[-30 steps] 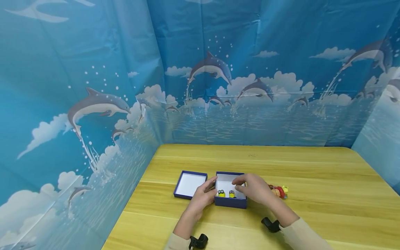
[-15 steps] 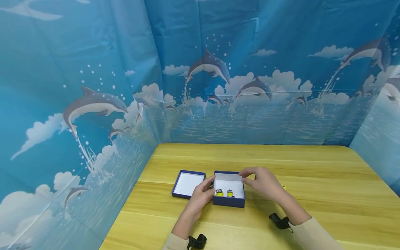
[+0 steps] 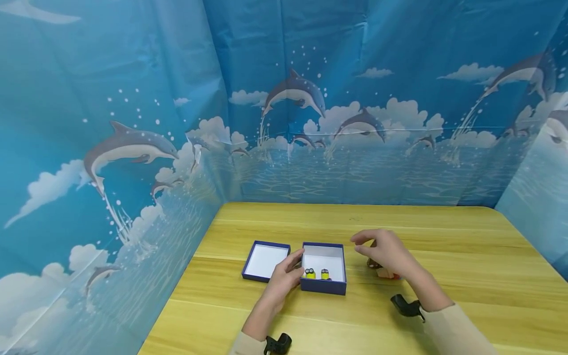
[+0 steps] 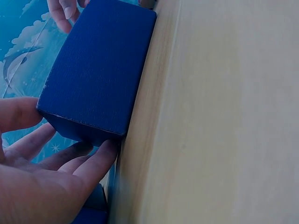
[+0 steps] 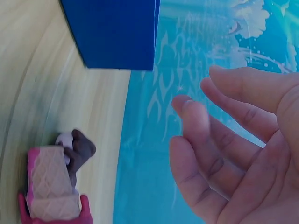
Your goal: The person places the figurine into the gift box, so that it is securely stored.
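Note:
My left hand (image 3: pixel 281 281) rests along the left side of a dark blue open box (image 3: pixel 323 287) with a white inside. In the left wrist view, the fingers touch the side of the blue box (image 4: pixel 98 65) and the thumb lies at its corner. Two small yellow minion figures (image 3: pixel 325 274) stand inside along the near wall. My right hand (image 3: pixel 388 250) hovers right of the box with loosely bent fingers and nothing in them, also visible in the right wrist view (image 5: pixel 233 144). Below it lies a brown, tan and pink toy figure (image 5: pixel 53 179), partly hidden in the head view.
The box's lid (image 3: pixel 266 261), blue-rimmed and white inside, lies upturned at the left of the box. All stand on a yellow wood-grain table (image 3: pixel 466 276). A blue dolphin-print curtain (image 3: pixel 346 162) hangs behind and on the sides.
My right hand has moved away from over the box to its right, above the toy figure. The left hand stays against the box, and both minion figures remain inside.

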A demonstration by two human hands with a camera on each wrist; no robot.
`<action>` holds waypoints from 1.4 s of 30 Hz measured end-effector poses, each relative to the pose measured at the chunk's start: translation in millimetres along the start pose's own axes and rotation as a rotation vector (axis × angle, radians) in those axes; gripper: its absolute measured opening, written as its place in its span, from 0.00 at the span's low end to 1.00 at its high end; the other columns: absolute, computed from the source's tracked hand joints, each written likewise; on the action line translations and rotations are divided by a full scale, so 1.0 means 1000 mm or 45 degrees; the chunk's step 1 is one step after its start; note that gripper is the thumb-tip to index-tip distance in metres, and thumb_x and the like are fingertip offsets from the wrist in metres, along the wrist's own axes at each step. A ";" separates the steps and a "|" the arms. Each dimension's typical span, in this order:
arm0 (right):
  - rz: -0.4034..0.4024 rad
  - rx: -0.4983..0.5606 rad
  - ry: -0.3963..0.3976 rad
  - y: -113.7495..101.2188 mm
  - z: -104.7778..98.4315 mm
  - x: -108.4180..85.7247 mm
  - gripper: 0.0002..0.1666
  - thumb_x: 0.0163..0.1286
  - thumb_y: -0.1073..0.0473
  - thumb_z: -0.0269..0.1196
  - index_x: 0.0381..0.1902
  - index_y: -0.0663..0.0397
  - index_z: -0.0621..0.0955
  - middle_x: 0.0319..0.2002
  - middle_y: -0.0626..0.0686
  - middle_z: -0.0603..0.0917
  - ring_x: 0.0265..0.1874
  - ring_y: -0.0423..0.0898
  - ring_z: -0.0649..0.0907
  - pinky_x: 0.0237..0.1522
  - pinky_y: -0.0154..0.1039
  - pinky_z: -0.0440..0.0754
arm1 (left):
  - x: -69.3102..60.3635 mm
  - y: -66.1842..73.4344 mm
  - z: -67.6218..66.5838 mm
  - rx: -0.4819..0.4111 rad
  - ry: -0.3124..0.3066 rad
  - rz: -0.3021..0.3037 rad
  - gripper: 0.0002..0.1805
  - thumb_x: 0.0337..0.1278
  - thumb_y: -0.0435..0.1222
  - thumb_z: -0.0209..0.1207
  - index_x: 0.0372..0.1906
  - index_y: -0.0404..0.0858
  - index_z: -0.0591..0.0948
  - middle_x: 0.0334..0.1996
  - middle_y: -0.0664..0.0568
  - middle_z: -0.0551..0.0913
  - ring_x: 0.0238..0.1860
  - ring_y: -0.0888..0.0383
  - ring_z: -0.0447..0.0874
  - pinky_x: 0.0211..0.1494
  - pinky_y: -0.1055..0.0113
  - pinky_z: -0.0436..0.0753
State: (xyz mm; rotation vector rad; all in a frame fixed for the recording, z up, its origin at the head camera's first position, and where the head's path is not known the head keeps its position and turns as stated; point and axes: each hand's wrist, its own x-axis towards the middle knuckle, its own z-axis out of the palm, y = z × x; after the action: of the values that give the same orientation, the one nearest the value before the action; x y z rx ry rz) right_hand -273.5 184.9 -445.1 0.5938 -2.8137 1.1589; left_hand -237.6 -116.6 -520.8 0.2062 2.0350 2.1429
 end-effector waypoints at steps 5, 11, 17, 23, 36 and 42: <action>0.018 0.034 0.000 0.011 -0.005 0.002 0.12 0.71 0.57 0.67 0.51 0.47 0.87 0.45 0.51 0.87 0.36 0.49 0.85 0.33 0.40 0.84 | -0.001 0.002 -0.001 0.010 -0.002 0.003 0.29 0.72 0.32 0.53 0.75 0.45 0.68 0.74 0.43 0.65 0.73 0.42 0.61 0.71 0.45 0.68; 0.024 0.036 -0.008 0.021 -0.009 0.003 0.13 0.69 0.57 0.68 0.51 0.48 0.87 0.43 0.49 0.87 0.39 0.49 0.85 0.36 0.42 0.85 | 0.000 0.001 -0.002 0.013 -0.003 -0.001 0.29 0.72 0.32 0.53 0.75 0.46 0.68 0.74 0.43 0.64 0.74 0.41 0.60 0.71 0.45 0.67; 0.034 0.085 -0.040 0.036 -0.009 0.004 0.14 0.69 0.59 0.69 0.51 0.52 0.86 0.44 0.53 0.87 0.40 0.50 0.85 0.37 0.41 0.85 | -0.001 -0.001 -0.001 0.016 -0.005 -0.007 0.29 0.72 0.33 0.53 0.75 0.47 0.69 0.74 0.42 0.64 0.74 0.41 0.60 0.71 0.45 0.68; 0.097 0.125 -0.064 0.046 -0.009 0.003 0.15 0.68 0.60 0.69 0.52 0.55 0.86 0.44 0.53 0.87 0.40 0.50 0.85 0.37 0.41 0.85 | 0.000 -0.002 -0.001 0.013 -0.006 -0.009 0.29 0.72 0.33 0.53 0.75 0.47 0.68 0.74 0.42 0.64 0.74 0.41 0.60 0.71 0.47 0.68; 0.168 0.184 -0.136 0.066 -0.004 0.003 0.19 0.66 0.63 0.70 0.54 0.59 0.84 0.41 0.53 0.85 0.37 0.47 0.85 0.35 0.43 0.86 | 0.000 0.001 -0.001 0.026 -0.009 -0.011 0.29 0.73 0.33 0.53 0.75 0.46 0.68 0.74 0.41 0.64 0.74 0.41 0.60 0.71 0.45 0.68; 0.178 0.171 -0.183 0.072 -0.002 0.002 0.21 0.63 0.62 0.73 0.53 0.59 0.85 0.40 0.53 0.85 0.38 0.47 0.84 0.37 0.42 0.85 | 0.001 -0.001 -0.001 0.018 -0.009 -0.012 0.29 0.72 0.33 0.53 0.75 0.46 0.68 0.74 0.41 0.65 0.74 0.41 0.61 0.70 0.48 0.69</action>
State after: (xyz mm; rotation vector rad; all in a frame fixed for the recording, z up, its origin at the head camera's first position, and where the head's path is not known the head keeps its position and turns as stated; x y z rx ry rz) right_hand -301.7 232.4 -491.6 0.5145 -2.9567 1.3926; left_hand -238.4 -117.7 -521.6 0.2056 2.0441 2.1196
